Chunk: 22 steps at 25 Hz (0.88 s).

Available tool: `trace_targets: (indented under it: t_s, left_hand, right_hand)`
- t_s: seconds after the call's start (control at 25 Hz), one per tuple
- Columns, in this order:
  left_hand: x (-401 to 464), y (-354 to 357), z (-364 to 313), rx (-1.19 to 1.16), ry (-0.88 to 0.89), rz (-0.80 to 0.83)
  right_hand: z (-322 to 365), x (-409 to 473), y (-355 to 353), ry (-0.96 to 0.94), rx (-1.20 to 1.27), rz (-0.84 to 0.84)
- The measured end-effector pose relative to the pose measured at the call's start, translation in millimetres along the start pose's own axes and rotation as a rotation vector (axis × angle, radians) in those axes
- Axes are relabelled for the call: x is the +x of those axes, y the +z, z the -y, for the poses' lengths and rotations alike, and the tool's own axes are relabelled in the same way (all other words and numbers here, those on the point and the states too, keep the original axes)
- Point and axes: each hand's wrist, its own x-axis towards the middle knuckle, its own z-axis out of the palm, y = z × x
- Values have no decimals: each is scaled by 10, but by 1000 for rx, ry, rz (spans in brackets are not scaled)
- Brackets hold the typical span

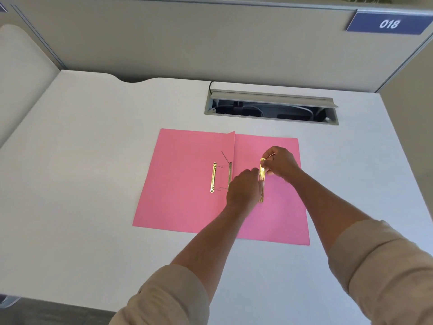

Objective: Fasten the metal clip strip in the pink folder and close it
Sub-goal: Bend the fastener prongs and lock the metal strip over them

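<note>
Open pink card folder (187,195) flat at frame centre; both hands on its right leaf pinch a loose brass clip strip (262,174), long axis top-to-bottom, right hand (280,164) clamping the upper end, left hand (243,188) the lower, fastener prongs (228,175) just left.

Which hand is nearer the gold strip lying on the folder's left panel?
Left. The left hand is just right of that gold strip, beyond the spine; the right hand is farther right, both on another strip.
</note>
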Motion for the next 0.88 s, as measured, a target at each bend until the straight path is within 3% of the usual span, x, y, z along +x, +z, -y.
trace_targets:
  t_s: [0.16, 0.32, 0.48, 0.88]
  left_hand:
    - [159, -221, 112, -515, -273, -100]
    - [249, -405, 296, -628, -284, -151]
    - [301, -564, 538, -891, -390, -143]
    - [278, -620, 1061, -989, -473, -74]
  right_hand:
    - [209, -64, 31, -40, 129, -5]
    - [449, -130, 143, -113, 193, 30]
    - [648, -145, 343, -114, 219, 34]
    - [514, -172, 785, -178, -94, -56]
